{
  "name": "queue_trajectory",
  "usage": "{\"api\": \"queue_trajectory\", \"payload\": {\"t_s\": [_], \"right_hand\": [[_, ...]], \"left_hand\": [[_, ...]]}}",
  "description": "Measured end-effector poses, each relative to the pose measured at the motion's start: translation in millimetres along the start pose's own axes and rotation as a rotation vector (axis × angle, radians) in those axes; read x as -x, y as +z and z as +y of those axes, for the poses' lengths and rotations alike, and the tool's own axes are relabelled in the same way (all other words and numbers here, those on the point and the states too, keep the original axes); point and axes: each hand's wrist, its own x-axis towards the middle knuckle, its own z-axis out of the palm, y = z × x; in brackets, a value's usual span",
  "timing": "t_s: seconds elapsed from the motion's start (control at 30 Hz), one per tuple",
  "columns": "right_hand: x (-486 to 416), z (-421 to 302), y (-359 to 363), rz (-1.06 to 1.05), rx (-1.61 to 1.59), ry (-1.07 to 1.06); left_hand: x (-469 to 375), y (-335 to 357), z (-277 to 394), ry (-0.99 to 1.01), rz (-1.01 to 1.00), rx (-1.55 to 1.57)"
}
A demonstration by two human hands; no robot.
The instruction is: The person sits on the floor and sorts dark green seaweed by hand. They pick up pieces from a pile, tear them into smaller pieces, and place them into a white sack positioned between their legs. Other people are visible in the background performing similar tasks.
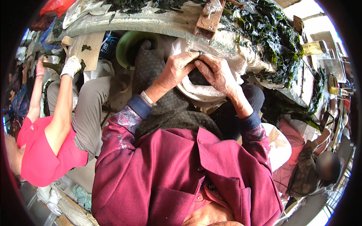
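My left hand and my right hand meet over an open white sack between my knees. Pinched between the fingertips of both is a small dark strip of seaweed. The sack's rim is rolled outward, and its inside looks dark. Just beyond my hands runs the edge of a salt-strewn, sheet-covered table. A heap of wet dark-green seaweed lies on it at the upper right.
A green bucket stands left of my knee. A rusty square metal tube juts over the table edge. At left, a co-worker in pink with a white glove works by a wooden board. Another person sits at right.
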Motion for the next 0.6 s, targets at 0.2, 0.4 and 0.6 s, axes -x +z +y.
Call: {"api": "queue_trajectory", "payload": {"t_s": [0.2,0.4,0.6], "right_hand": [[11,20,14,0.149,-1.073,0.407],[20,19,24,0.082,-1.350,0.371],[31,-1,45,0.354,-1.272,0.222]], "left_hand": [[-3,0,21,-0.100,-0.043,-0.009],[9,12,45,-0.220,0.129,0.211],[10,14,53,-0.542,0.335,0.527]]}}
